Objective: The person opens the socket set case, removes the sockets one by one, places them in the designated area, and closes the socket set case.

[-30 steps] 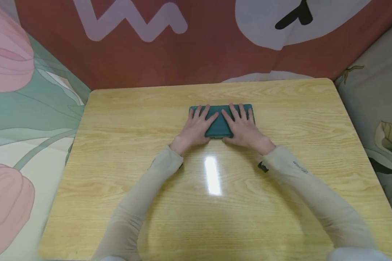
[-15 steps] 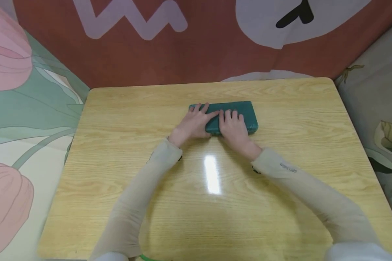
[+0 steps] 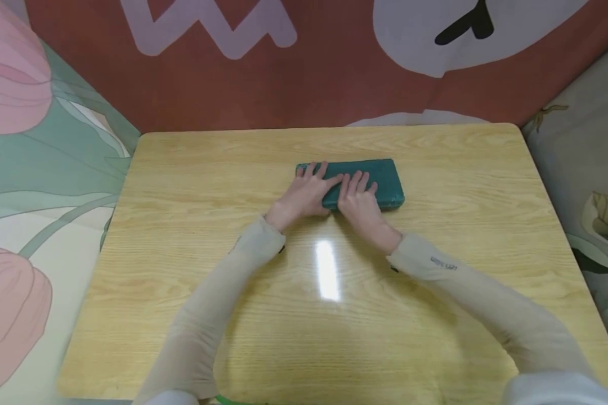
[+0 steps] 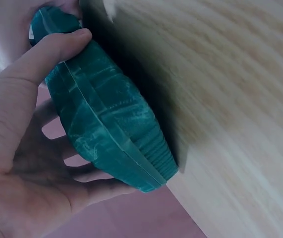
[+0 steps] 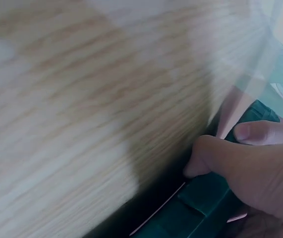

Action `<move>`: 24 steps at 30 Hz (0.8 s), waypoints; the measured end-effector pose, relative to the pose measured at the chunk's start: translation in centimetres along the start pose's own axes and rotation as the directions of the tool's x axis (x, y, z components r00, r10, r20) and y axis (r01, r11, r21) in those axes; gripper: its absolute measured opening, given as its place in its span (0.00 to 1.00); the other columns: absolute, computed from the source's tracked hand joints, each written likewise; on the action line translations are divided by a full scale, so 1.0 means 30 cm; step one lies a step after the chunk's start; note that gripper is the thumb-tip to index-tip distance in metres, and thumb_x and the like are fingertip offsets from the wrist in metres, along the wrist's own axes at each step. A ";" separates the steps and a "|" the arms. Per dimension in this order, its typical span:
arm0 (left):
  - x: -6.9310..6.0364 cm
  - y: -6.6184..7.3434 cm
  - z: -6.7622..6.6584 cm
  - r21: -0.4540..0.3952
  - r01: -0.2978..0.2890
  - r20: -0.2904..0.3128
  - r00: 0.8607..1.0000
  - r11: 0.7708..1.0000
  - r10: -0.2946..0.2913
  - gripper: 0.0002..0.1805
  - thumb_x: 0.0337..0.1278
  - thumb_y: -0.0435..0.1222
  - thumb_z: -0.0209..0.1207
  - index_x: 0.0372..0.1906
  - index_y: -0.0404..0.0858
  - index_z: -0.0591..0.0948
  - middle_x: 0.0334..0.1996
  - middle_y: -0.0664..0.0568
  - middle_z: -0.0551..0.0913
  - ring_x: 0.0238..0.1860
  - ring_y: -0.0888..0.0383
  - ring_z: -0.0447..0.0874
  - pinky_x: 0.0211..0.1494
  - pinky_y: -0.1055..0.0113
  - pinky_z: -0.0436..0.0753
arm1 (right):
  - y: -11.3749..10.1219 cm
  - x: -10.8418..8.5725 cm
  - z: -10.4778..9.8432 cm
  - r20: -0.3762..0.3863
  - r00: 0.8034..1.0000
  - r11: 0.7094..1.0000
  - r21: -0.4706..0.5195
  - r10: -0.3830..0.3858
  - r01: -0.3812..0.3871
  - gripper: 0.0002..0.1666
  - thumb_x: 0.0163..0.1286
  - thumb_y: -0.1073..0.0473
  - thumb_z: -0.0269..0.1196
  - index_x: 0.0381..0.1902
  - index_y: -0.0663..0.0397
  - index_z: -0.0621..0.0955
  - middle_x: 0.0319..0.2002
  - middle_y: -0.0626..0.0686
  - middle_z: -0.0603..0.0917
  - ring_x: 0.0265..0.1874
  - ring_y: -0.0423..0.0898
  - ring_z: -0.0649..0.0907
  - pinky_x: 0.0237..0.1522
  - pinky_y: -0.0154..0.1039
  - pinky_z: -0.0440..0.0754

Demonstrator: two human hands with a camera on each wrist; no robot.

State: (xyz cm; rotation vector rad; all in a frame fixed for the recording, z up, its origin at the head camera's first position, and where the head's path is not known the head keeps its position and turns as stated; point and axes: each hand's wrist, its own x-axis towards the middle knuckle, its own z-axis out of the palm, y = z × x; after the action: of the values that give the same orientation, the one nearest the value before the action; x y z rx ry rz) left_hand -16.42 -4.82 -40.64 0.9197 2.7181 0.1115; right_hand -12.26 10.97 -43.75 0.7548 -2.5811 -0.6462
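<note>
A dark green plastic-wrapped pack (image 3: 387,185) lies flat towards the far side of the wooden table. My left hand (image 3: 306,192) holds its left part, fingers spread over the top and thumb on the near side. In the left wrist view the pack's wrapper (image 4: 101,109) shows a seam, with ribbed folds at one end. Just to the right, my right hand (image 3: 358,201) grips the pack's near edge, fingers laid over the top. The right wrist view has the right thumb bent against the pack's side (image 5: 205,196). What lies under the palms is hidden.
The wooden table (image 3: 208,174) carries a bright light reflection in front of the hands. Behind it hangs a red printed cloth (image 3: 223,95). Floral cloths flank the left and right. A green strip (image 3: 228,400) shows at the bottom edge.
My right hand has shifted left from the pack's right end to its middle, its spread fingers drawn together, uncovering the right end. The left hand has stayed almost in place.
</note>
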 end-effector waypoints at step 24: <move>-0.037 0.039 0.064 0.085 0.024 -0.086 0.996 0.996 -0.016 0.48 0.52 0.53 0.68 0.76 0.48 0.59 0.74 0.34 0.48 0.72 0.32 0.45 0.67 0.35 0.54 | 0.045 -0.089 -0.006 -0.162 0.979 0.943 0.289 -0.121 0.165 0.16 0.69 0.62 0.63 0.49 0.70 0.79 0.42 0.67 0.78 0.39 0.61 0.81 0.32 0.49 0.84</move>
State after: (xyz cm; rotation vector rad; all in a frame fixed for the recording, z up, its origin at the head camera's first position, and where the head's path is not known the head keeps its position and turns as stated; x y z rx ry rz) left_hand -14.35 -4.60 -42.05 0.9310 2.8304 0.0302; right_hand -10.62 13.48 -43.49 1.0532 -2.5369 -0.2266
